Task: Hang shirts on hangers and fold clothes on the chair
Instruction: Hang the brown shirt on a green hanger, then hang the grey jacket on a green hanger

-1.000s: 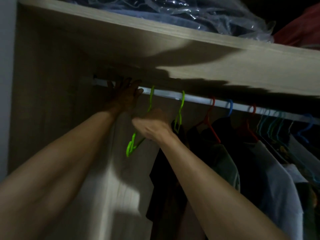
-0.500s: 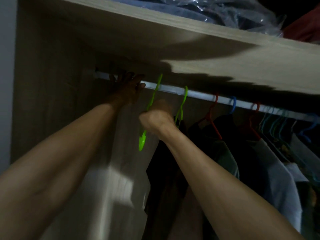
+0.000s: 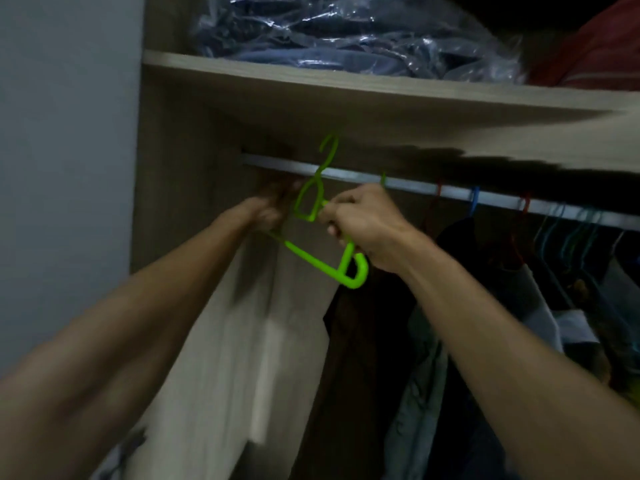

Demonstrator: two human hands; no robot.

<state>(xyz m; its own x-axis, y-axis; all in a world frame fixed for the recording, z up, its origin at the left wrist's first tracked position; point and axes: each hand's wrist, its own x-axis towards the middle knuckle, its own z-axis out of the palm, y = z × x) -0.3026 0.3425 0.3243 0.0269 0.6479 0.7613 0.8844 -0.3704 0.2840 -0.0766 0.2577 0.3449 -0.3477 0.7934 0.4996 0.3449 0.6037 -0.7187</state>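
Below the wardrobe shelf [image 3: 346,88], the green hanger [image 3: 311,252] is now off the rail [image 3: 450,194]: half a second earlier its hook sat over the bar, whereas here the hook stands free above and in front of the bar, and the body is tilted toward the near side. The right hand [image 3: 367,225] has its grip clamped on the hanger's arm. The left hand [image 3: 266,213], lowered from the rail, lies at the hanger's left end; blur and shadow leave its grip undetermined. A second green hook [image 3: 382,178] and clothed hangers remain on the rail to the right. Judged from this, an empty hanger has been freed to receive a shirt; no shirt is yet in hand.
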